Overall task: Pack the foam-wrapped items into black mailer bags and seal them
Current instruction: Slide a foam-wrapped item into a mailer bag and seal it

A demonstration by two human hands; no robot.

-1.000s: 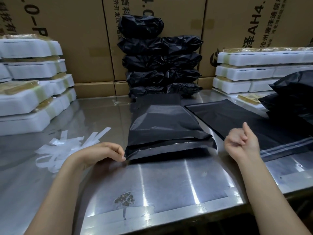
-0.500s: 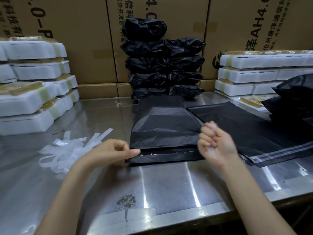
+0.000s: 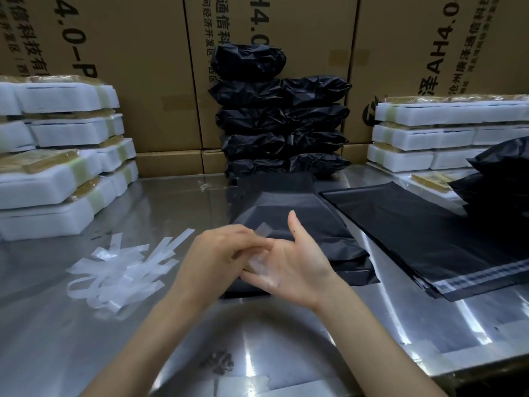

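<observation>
A filled black mailer bag (image 3: 300, 219) lies flat on the steel table (image 3: 286, 339) in the middle. My two hands meet just in front of it. My right hand (image 3: 297, 267) is palm up with the fingers spread and the thumb raised. A clear liner strip (image 3: 261, 228) lies across its fingers. My left hand (image 3: 214, 253) reaches over from the left and its fingertips pinch that strip. The near edge of the bag is partly hidden behind my hands.
Sealed black bags (image 3: 283, 124) are stacked at the back against brown cartons (image 3: 143, 67). Foam-wrapped items stand in piles at the left (image 3: 57, 173) and right (image 3: 446, 133). Flat empty mailers (image 3: 415, 233) lie to the right. Several discarded clear strips (image 3: 120, 270) are heaped at the left.
My right hand swung left from beside the bag, turned palm up and opened. My left hand left the bag's corner and came to meet it, now pinching the clear strip.
</observation>
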